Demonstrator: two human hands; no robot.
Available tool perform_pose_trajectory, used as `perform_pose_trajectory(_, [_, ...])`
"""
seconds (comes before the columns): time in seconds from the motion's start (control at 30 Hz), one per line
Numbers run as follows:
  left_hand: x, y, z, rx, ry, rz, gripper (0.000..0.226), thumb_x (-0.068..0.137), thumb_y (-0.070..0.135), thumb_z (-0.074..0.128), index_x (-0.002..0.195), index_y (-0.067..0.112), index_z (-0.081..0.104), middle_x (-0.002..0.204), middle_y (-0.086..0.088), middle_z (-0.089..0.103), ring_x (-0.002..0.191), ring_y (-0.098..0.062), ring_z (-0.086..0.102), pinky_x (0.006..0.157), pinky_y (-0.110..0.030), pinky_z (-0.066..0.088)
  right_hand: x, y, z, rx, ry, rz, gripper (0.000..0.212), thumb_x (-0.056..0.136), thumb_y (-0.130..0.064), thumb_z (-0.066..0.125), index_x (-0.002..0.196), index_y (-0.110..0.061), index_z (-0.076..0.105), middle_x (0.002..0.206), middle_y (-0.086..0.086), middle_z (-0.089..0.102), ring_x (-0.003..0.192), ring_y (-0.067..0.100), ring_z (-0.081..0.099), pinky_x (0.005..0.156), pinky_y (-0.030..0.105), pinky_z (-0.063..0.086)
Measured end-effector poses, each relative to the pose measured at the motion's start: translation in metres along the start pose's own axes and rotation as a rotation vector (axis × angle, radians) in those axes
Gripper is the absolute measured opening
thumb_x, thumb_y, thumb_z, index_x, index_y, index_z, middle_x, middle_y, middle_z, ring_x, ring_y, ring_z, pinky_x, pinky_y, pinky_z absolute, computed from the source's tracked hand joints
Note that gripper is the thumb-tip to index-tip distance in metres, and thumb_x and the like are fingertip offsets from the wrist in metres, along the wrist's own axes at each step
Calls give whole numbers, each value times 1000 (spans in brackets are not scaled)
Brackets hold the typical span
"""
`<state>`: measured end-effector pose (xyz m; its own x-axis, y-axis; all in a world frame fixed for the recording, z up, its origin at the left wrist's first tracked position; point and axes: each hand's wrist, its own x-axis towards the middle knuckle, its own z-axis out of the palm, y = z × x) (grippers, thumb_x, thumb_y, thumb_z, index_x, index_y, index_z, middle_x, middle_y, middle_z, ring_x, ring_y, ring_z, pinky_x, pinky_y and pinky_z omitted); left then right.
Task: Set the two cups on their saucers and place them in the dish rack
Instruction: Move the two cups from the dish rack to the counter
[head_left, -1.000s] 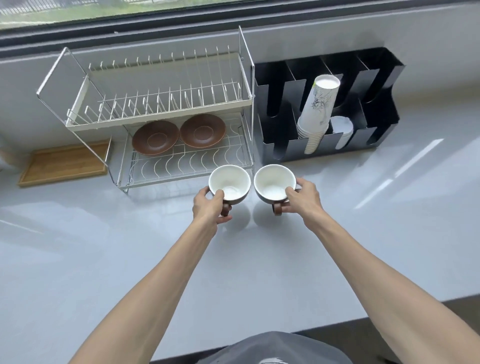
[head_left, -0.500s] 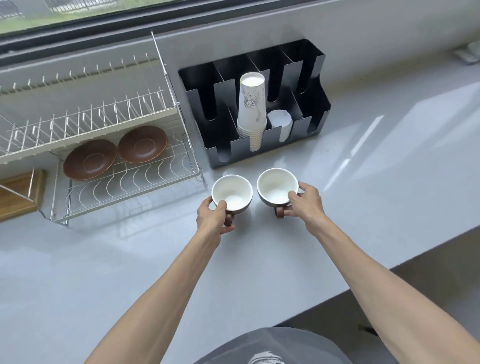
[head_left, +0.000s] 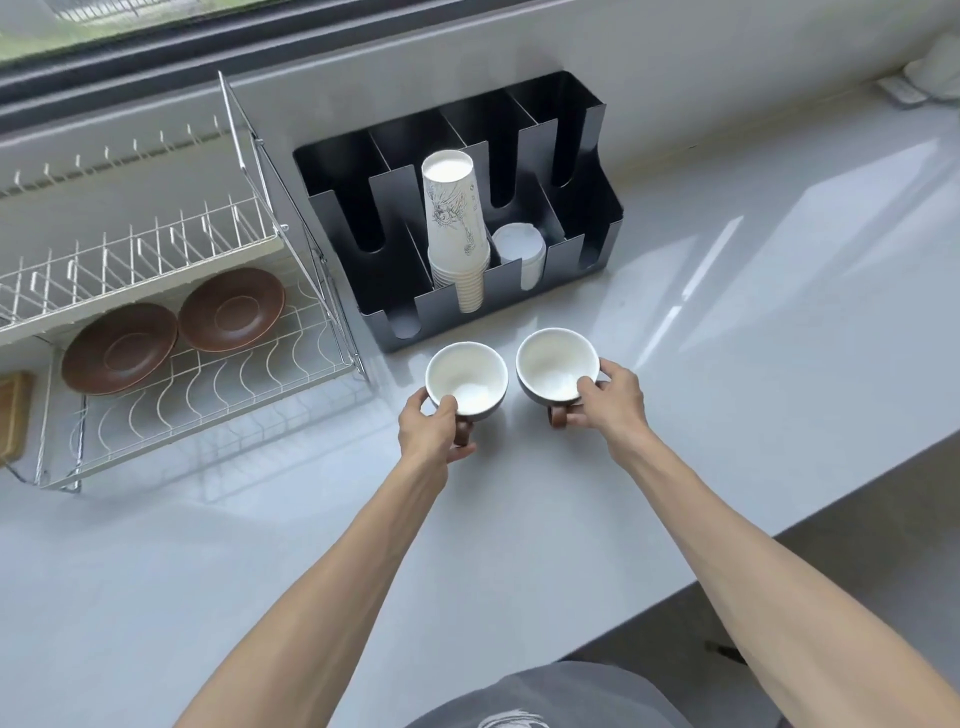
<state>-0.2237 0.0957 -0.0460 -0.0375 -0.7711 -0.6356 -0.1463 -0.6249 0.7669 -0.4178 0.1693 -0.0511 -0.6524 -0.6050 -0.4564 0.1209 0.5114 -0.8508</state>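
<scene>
Two bare arms reach out over the pale grey counter (head_left: 727, 322). The left hand (head_left: 430, 430) has its grip closed on the left cup (head_left: 466, 381), thumb hooked over the near rim and fingers curled around the brown handle below. The right hand (head_left: 614, 399) pinches the right cup (head_left: 557, 365) the same way, thumb on the rim, fingers by its brown handle. Both cups are white inside and dark outside, upright, side by side and just apart, directly in front of the black organizer (head_left: 587, 228). Whether they rest on the counter or hang slightly above it, I cannot tell.

Over to the left stands the wire dish rack (head_left: 218, 410), two tiers high. On its lower tier lie two brown saucers: the left saucer (head_left: 118, 349) and the right saucer (head_left: 231, 309), their edges touching or nearly so, both bare. The cups are well apart from them, off to the rack's right.

In the organizer a stack of paper cups (head_left: 457, 234) leans upside down in a middle slot, with a pile of white lids (head_left: 519, 249) just beside it. A wooden tray (head_left: 13, 415) peeks in at the far left edge.
</scene>
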Motion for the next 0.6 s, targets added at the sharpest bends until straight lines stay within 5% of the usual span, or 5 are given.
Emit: perform_pose_trajectory(0.6, [21, 5, 12, -69, 48, -50, 53, 95, 8, 49, 147, 20, 46, 74, -6, 60, 67, -20, 58, 63, -36, 63, 30, -11, 14, 31, -9, 28, 47, 88, -2, 40, 130, -17, 56, 110, 17, 70, 58, 28, 76, 81, 47, 62])
